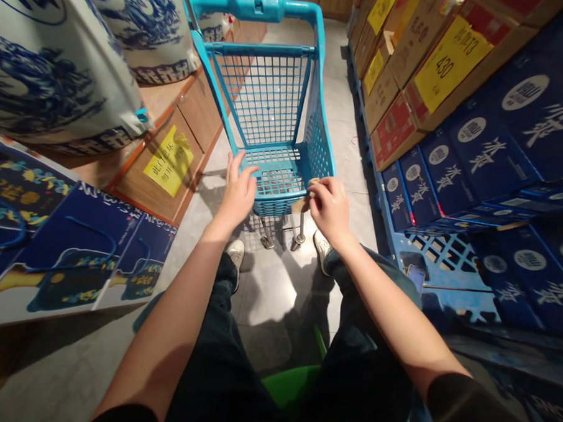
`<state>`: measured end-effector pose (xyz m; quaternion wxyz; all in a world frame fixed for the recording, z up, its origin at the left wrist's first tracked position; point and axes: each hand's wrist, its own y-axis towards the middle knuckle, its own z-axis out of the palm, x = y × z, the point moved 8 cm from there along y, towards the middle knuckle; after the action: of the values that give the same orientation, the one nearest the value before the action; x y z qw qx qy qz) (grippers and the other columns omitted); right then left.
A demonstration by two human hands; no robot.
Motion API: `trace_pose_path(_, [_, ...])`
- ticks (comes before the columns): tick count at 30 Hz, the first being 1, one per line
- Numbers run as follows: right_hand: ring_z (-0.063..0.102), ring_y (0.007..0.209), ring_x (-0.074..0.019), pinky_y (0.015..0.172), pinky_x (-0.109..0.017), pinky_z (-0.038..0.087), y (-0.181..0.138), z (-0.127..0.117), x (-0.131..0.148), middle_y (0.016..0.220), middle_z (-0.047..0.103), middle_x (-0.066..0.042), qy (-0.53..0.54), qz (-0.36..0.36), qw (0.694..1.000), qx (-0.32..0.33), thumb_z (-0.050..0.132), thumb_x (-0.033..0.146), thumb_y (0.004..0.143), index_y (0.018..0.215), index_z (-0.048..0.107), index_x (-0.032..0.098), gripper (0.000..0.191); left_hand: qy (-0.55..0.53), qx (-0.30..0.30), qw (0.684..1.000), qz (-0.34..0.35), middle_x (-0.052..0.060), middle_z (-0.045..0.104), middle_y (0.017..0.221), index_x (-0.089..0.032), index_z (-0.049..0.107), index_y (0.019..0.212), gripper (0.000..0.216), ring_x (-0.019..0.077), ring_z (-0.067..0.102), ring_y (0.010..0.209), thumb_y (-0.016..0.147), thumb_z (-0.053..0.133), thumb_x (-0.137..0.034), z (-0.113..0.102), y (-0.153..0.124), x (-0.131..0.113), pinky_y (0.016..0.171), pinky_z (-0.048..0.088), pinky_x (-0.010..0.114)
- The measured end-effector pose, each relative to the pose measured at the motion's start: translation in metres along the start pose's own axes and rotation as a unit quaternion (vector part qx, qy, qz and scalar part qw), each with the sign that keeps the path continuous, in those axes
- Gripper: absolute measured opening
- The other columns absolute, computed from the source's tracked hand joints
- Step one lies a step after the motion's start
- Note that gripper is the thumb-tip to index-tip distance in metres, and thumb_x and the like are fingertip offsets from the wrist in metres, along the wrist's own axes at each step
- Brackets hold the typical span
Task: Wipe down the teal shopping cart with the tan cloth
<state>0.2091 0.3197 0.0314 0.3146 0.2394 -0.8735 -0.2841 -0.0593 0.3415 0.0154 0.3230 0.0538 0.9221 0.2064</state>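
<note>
A blue plastic shopping cart [269, 173] stands in front of me, its basket facing up. By the near left rim of the basket is my left hand [239, 190], fingers spread and holding nothing; whether it touches the rim I cannot tell. At the near right corner, my right hand [332, 208] is closed with the fingertips pinched together. A small brownish piece [301, 205] shows beside those fingers, too small and partly covered to name. Nothing lies in the basket that I can see.
Blue drink cartons [480, 145] and brown boxes [409, 73] are stacked on a blue pallet [464, 297] at right. Blue-and-white patterned sacks [49, 70] sit on a wooden cabinet [191, 138] at left, with gift boxes [93, 246] nearer. A green seat [290, 385] is beneath me.
</note>
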Motion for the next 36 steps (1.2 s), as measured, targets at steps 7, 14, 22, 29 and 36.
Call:
trace_pose_path(7, [0.062, 0.112, -0.0299, 0.1, -0.046, 0.057, 0.013, 0.002, -0.01, 0.117, 0.069, -0.013, -0.007, 0.009, 1.0, 0.023, 0.066, 0.01, 0.102, 0.109, 0.078, 0.022, 0.018, -0.029, 0.039, 0.999, -0.007, 0.006, 0.035, 0.196, -0.03, 0.072, 0.137, 0.046, 0.0376, 0.018, 0.188, 0.101, 0.051, -0.008, 0.021, 0.0, 0.004, 0.152, 0.017, 0.074])
trace_pose_path(14, [0.061, 0.111, -0.0283, 0.097, -0.042, 0.058, 0.002, 0.032, 0.035, 0.12, 0.072, -0.012, -0.023, -0.067, 0.996, 0.049, 0.062, 0.012, 0.109, 0.113, 0.079, 0.023, 0.021, -0.029, 0.043, 0.999, -0.014, -0.001, 0.034, 0.196, -0.028, 0.075, 0.116, 0.034, 0.0396, 0.014, 0.188, 0.1, 0.052, -0.009, 0.034, -0.003, -0.02, 0.153, 0.016, 0.074])
trace_pose_path(22, [0.065, 0.108, -0.03, 0.097, -0.047, 0.062, 0.013, -0.004, -0.025, 0.114, 0.072, -0.012, -0.031, 0.019, 0.999, -0.022, 0.061, 0.013, 0.103, 0.109, 0.081, 0.023, 0.024, -0.04, 0.058, 0.997, -0.019, 0.001, 0.034, 0.195, -0.028, 0.075, 0.108, 0.026, 0.0413, 0.009, 0.189, 0.105, 0.053, -0.014, 0.036, -0.004, -0.026, 0.154, 0.008, 0.073])
trace_pose_path(29, [0.063, 0.117, -0.0301, 0.105, -0.046, 0.061, 0.001, 0.026, 0.02, 0.127, 0.074, -0.013, -0.022, -0.008, 0.999, 0.038, 0.061, 0.011, 0.106, 0.116, 0.083, 0.025, 0.027, -0.065, 0.037, 0.997, -0.016, 0.002, 0.034, 0.193, -0.028, 0.073, 0.115, 0.03, 0.0392, 0.006, 0.189, 0.104, 0.051, -0.011, 0.045, -0.002, -0.027, 0.152, 0.007, 0.078])
trace_pose_path(36, [0.065, 0.112, -0.0326, 0.102, -0.052, 0.062, 0.018, 0.006, -0.004, 0.117, 0.073, -0.014, -0.025, 0.013, 0.999, 0.028, 0.064, 0.012, 0.102, 0.116, 0.084, 0.021, 0.026, -0.016, 0.038, 0.999, 0.027, 0.008, 0.071, 0.16, -0.031, 0.076, 0.126, 0.028, 0.0347, 0.039, 0.179, 0.116, 0.05, -0.029, 0.012, 0.0, -0.029, 0.153, 0.021, 0.069])
